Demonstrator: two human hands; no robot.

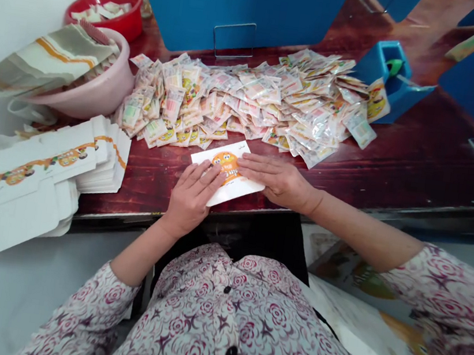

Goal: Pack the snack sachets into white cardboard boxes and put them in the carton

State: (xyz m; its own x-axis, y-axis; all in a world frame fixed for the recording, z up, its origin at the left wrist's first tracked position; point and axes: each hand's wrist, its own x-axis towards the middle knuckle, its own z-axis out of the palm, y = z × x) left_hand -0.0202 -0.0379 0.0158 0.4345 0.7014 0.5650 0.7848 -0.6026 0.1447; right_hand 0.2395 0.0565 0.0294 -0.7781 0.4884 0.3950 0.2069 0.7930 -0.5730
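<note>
A flat white carton blank with an orange print (226, 164) lies near the front edge of the dark red table (418, 160). My left hand (193, 195) rests on its lower left part, fingers stretched out flat. My right hand (274, 176) presses on its right half, fingers flat and together, pointing left. Neither hand grips anything. Just beyond the carton lies a wide heap of small clear sachets (247, 100).
A stack of flat carton blanks (54, 171) lies at the left table edge. A pink bowl (95, 89) under striped cardboard and a red bowl (118, 16) stand far left. A blue tape dispenser (390, 75) sits far right, blue panels (238, 3) behind.
</note>
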